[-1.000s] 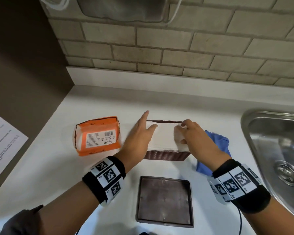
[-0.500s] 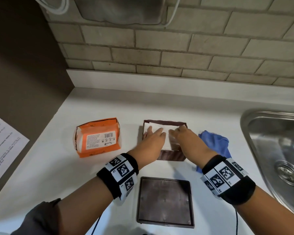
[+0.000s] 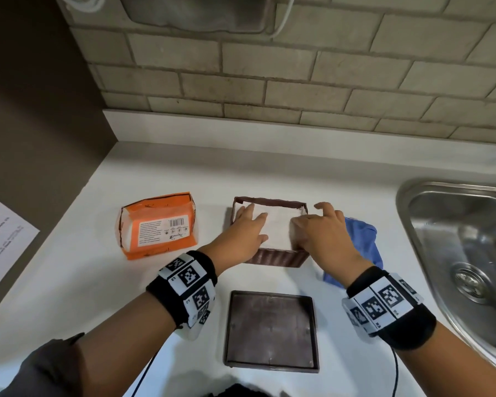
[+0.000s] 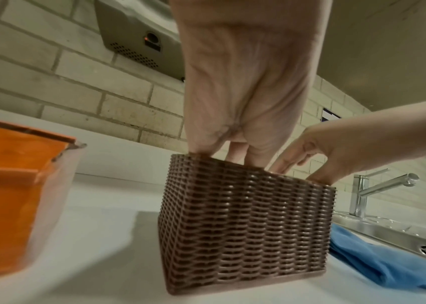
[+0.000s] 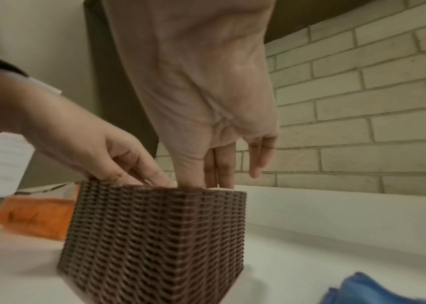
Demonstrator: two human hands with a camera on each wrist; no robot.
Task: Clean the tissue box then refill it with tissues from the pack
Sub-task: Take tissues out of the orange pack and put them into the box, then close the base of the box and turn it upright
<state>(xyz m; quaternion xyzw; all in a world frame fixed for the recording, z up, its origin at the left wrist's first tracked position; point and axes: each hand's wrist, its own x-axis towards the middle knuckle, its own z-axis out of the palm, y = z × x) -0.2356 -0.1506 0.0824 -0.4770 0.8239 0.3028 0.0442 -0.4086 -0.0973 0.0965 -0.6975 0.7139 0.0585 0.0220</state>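
Note:
The brown woven tissue box (image 3: 275, 257) stands open on the white counter with a stack of white tissues (image 3: 278, 224) inside it. My left hand (image 3: 251, 223) lies flat on the left part of the stack, fingers straight and pressing down. On the right part my right hand (image 3: 317, 222) presses the same way, its little finger sticking out past the far right rim. In the wrist views the fingers of my left hand (image 4: 232, 148) and right hand (image 5: 219, 166) dip below the rim of the box (image 4: 245, 226) (image 5: 154, 236). The orange tissue pack (image 3: 158, 224) lies open to the left.
The box's flat brown lid (image 3: 271, 330) lies on the counter in front of the box. A blue cloth (image 3: 361, 239) is crumpled just right of the box. The steel sink (image 3: 464, 239) with its faucet (image 4: 378, 187) is at the right. A brick wall backs the counter.
The tissue stack, held above the rim between my hands, has sunk into the box. Both hands moved from its sides onto its top and now press flat.

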